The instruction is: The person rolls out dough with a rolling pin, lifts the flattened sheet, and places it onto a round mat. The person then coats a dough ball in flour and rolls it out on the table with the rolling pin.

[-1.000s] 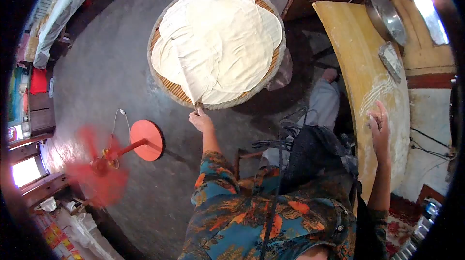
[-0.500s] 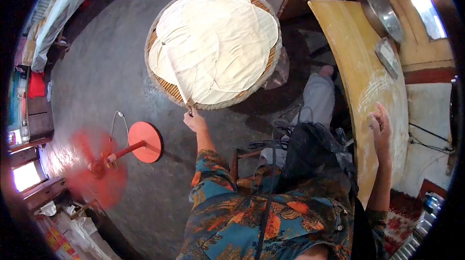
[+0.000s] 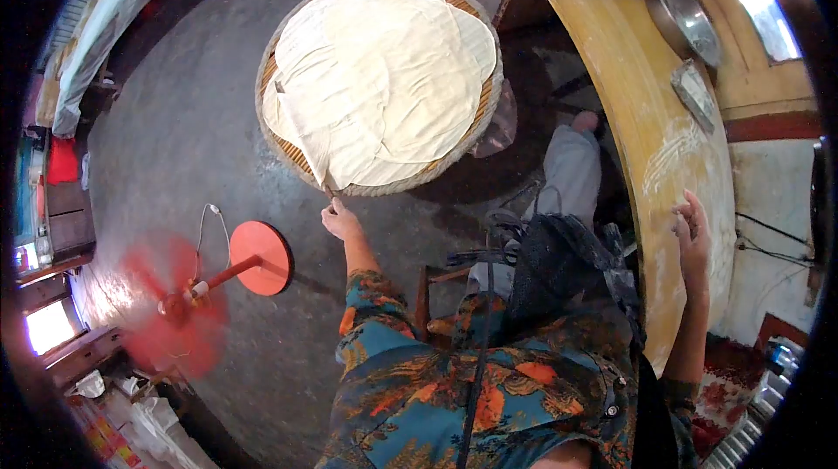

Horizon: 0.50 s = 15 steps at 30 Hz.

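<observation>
Thin, pale dough sheets lie overlapping on a round woven tray with a thick rim. At the tray's near left edge, my left hand is closed on the end of a thin stick, most of which is hidden along the sheet's folded edge. My right hand is over the floury wooden board at the right, fingers apart and slightly curled, holding nothing.
A red fan with blurred blades stands on a round base at the left. A metal bowl and a flour-dusted block are at the board's far side. A dark bag hangs near my lap.
My left hand has moved left and slightly down, and the sheet's folded edge has shifted left with it. My right hand stays over the board. The whole view has shifted slightly.
</observation>
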### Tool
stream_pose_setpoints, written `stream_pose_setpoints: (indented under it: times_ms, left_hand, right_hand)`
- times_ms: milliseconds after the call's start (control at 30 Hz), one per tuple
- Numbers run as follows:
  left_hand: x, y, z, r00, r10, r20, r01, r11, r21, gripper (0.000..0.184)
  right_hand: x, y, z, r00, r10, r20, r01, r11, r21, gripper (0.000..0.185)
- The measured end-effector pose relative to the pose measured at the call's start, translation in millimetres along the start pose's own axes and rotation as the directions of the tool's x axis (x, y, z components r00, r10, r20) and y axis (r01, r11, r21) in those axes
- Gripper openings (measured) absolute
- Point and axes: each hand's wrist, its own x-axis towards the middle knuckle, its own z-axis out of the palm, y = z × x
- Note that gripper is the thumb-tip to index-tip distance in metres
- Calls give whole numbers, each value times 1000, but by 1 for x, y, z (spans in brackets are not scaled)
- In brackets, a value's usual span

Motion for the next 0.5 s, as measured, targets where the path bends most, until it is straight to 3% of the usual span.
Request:
stream_pose_setpoints:
  times_ms: [100, 200, 233, 267, 300, 400, 500]
  left_hand:
    - [16, -24, 9, 985, 67, 160, -89, 987, 136, 32]
    - [21, -28, 7, 945, 245, 219, -313, 873, 375, 34]
    - [20, -11, -2, 979, -18, 205, -8, 992, 124, 31]
    - [18, 25, -19, 927, -270, 259, 311, 941, -132, 29]
    - [16, 46, -30, 800, -471, 373, 590, 729, -347, 26]
    - [12, 28, -23, 990, -86, 111, 105, 980, -172, 25]
    - [19, 9, -17, 997, -4, 73, 9, 997, -76, 26]
  right_hand:
    - [-1, 3, -3, 1000, 6, 8, -6, 1000, -30, 44]
    - [-1, 5, -4, 1000, -2, 16, 3, 998, -65, 44]
    - [-2, 5, -4, 1000, -5, 18, 7, 997, -74, 44]
    - [-2, 5, -3, 1000, -8, 17, 10, 997, -82, 44]
    - [-3, 3, -3, 1000, -11, 16, 12, 996, -90, 45]
    - [-3, 10, -4, 1000, 0, 13, 2, 995, -95, 45]
    - [-4, 14, -6, 1000, -1, 14, 2, 992, -123, 45]
